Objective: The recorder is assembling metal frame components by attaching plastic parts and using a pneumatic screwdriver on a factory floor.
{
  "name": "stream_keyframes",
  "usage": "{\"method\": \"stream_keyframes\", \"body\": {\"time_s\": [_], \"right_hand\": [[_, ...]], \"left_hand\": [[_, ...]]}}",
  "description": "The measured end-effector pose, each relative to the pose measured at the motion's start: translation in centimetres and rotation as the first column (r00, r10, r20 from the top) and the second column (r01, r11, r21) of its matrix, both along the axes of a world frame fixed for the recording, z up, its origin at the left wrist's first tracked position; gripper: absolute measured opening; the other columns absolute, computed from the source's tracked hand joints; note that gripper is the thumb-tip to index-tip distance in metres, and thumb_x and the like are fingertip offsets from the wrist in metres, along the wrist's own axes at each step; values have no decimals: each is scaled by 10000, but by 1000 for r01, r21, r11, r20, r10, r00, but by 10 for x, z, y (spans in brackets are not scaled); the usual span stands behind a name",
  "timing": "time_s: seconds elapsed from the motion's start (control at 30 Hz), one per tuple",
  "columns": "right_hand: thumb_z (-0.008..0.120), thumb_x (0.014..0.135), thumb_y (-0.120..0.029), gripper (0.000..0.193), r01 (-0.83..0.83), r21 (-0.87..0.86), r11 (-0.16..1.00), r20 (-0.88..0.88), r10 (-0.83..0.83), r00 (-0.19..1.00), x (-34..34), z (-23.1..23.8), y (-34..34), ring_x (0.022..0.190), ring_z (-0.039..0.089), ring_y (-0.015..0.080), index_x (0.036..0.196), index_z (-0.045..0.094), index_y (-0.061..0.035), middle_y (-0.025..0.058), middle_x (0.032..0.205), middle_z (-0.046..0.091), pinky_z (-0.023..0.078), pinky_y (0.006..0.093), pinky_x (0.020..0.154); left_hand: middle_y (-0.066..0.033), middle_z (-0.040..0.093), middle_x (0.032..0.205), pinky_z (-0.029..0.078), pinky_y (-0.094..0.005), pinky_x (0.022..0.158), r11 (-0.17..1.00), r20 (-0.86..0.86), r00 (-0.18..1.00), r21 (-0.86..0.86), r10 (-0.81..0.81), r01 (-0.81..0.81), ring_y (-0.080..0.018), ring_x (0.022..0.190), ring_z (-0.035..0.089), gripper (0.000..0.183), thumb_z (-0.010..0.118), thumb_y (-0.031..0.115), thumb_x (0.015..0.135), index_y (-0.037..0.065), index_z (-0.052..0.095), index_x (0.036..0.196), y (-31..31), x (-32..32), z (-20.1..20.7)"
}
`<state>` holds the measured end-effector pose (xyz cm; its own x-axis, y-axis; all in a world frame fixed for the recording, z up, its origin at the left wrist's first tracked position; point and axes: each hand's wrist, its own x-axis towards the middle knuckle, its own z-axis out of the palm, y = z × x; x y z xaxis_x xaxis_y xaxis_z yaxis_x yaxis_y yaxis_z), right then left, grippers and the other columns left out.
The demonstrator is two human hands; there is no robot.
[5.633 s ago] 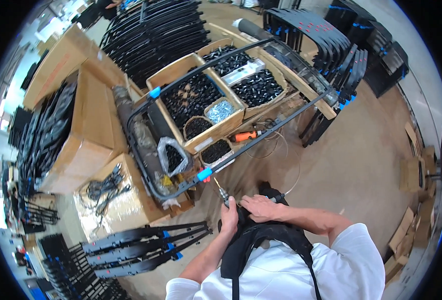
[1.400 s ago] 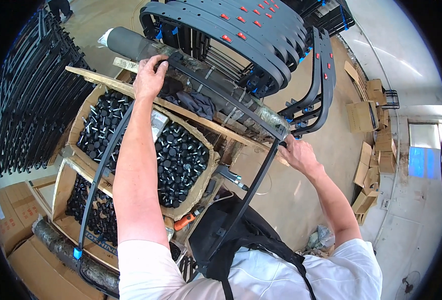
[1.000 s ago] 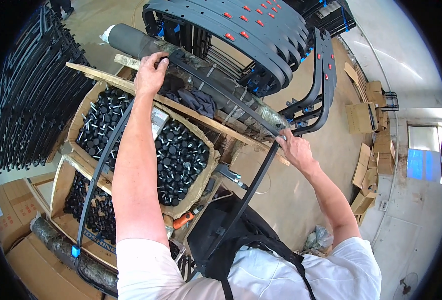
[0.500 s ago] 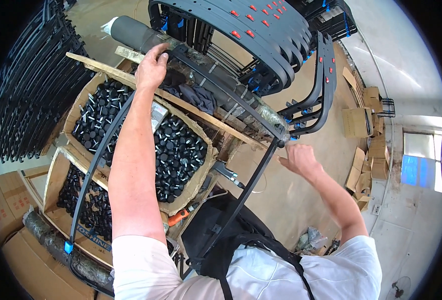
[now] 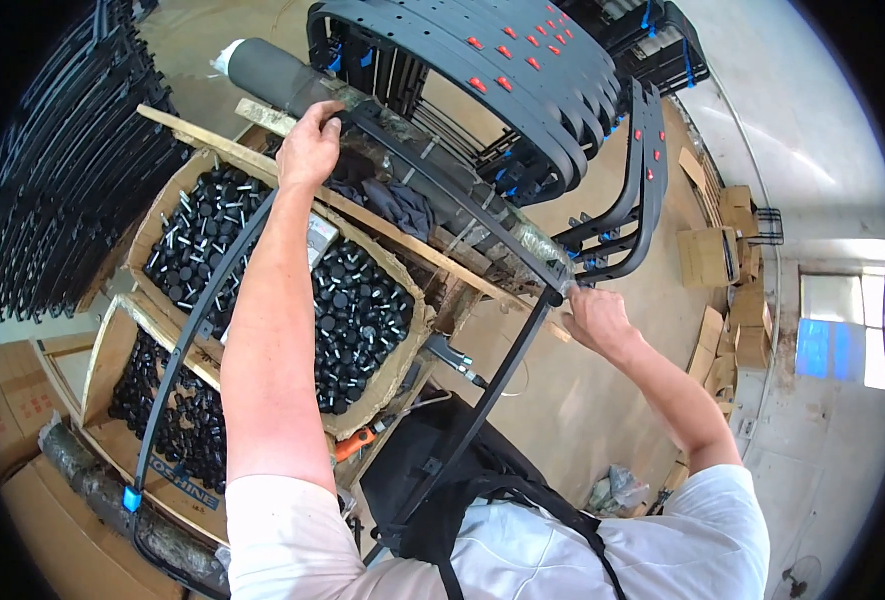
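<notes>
A black metal frame (image 5: 498, 382) with a long crossbar and curved side bars lies tilted in front of me, across padded supports. My left hand (image 5: 308, 150) is closed round its far left corner, thumb and fingers on the bar. At its right corner, my right hand (image 5: 603, 322) has its fingers curled in against the end of the bar; whatever they pinch there is hidden. Under my left forearm, a carton (image 5: 418, 330) holds many black round-headed screw feet (image 5: 358, 325). A lower carton (image 5: 103, 375) contains smaller black parts (image 5: 178, 425).
Finished-looking black frames with red pieces (image 5: 503, 80) hang beyond the padded beam (image 5: 273, 75). More black frames (image 5: 63, 170) stand stacked at left. An air tool (image 5: 453, 358) and an orange-handled tool (image 5: 355, 442) lie beside the carton. Cardboard boxes (image 5: 708, 258) line the right wall.
My right hand has come slightly closer to the frame's right corner, its fingers now against it. My left hand keeps its hold on the far left corner. The view has shifted a little.
</notes>
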<state>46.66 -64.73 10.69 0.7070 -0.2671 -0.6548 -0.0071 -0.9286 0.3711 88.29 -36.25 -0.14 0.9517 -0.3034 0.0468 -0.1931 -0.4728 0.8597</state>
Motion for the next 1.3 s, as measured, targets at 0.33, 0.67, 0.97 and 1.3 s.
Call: {"method": "stream_keyframes", "body": {"time_s": [0.33, 0.67, 0.97, 1.3], "right_hand": [[629, 1007, -415, 441, 152, 145, 978, 312, -191, 931, -2, -10, 14, 869, 752, 426, 1072, 627, 22, 236, 885, 755, 603, 512, 746], [552, 1032, -438, 504, 153, 84, 985, 388, -174, 905, 6, -23, 15, 744, 748, 428, 853, 705, 7, 247, 759, 732, 608, 532, 695], [572, 1028, -422, 494, 158, 124, 980, 404, -195, 894, 2, -22, 18, 735, 741, 439, 852, 703, 21, 263, 744, 721, 601, 533, 694], [602, 1023, -424, 480, 115, 137, 984, 416, -162, 895, 4, -31, 24, 706, 749, 410, 867, 707, 17, 237, 718, 723, 605, 504, 652]], "left_hand": [[-104, 702, 1314, 537, -478, 1045, 999, 265, 964, -38, -4, 14, -340, 1249, 655, 403, 692, 374, 967, 241, 711, 1347, -8, -19, -2], [-177, 766, 1120, 606, -512, 862, 902, 335, 923, 432, -189, 28, -381, 1034, 753, 701, 771, 515, 906, 135, 566, 1458, 43, 20, 36], [-213, 691, 1319, 549, -505, 1014, 925, 326, 945, 362, -11, -114, -391, 1200, 683, 753, 767, 560, 899, 93, 563, 1453, 40, 16, 59], [-192, 766, 908, 604, -512, 832, 806, 275, 944, 508, 182, -303, -355, 914, 776, 499, 710, 491, 974, 26, 673, 1149, 120, 47, 43]]}}
